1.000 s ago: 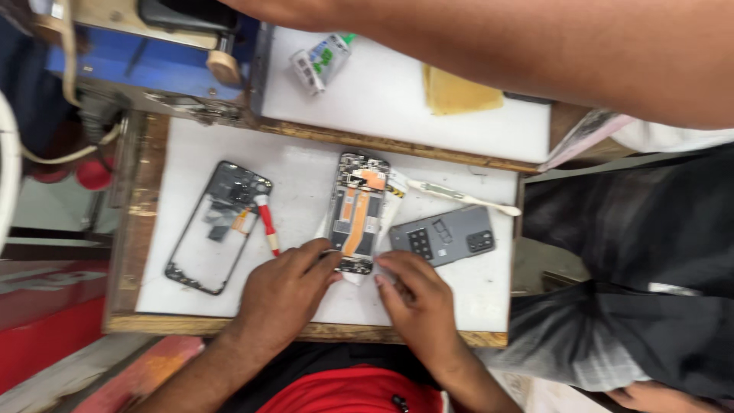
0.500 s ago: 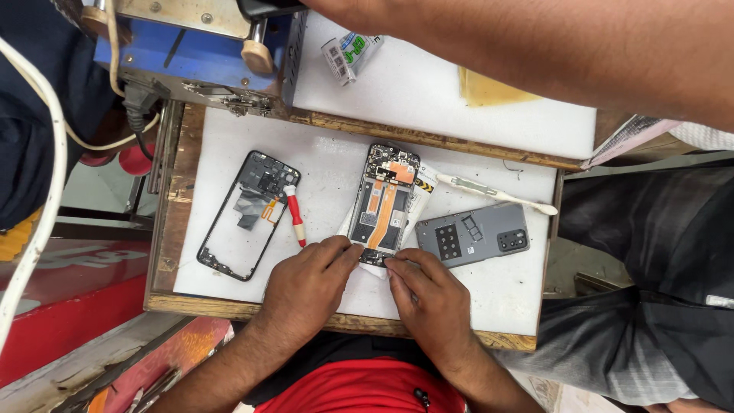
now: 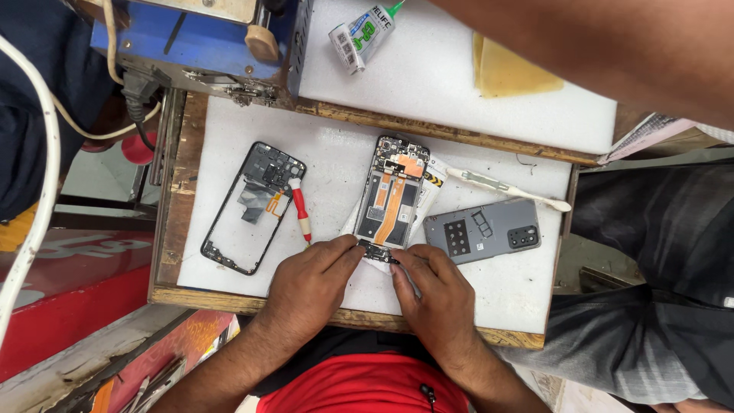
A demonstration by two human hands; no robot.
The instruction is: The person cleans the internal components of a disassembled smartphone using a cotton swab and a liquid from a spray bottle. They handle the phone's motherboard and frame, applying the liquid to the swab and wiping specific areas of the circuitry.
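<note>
Both hands at the bottom end of the opened phone (image 3: 395,200).
Left hand (image 3: 310,279) pinches the phone's edge; right hand (image 3: 436,287) grips a thin tool (image 3: 409,281). Keep the phone flat on the tabletop (image 3: 336,164).

The one camera sat on my head and looked almost straight down onto the white work mat (image 3: 336,176), so the wooden tray's near edge (image 3: 229,300) ran along the lower part of the view and my red shirt (image 3: 367,386) filled the bottom centre. It was close enough that my left hand (image 3: 310,283) and right hand (image 3: 436,294) came in from below with the forearms cut off at the frame. The far side, with the blue machine (image 3: 206,42), lay at the top. Another person's arm (image 3: 612,46) crossed the upper right corner, very near the lens. There was no second view to share anything with.
</note>
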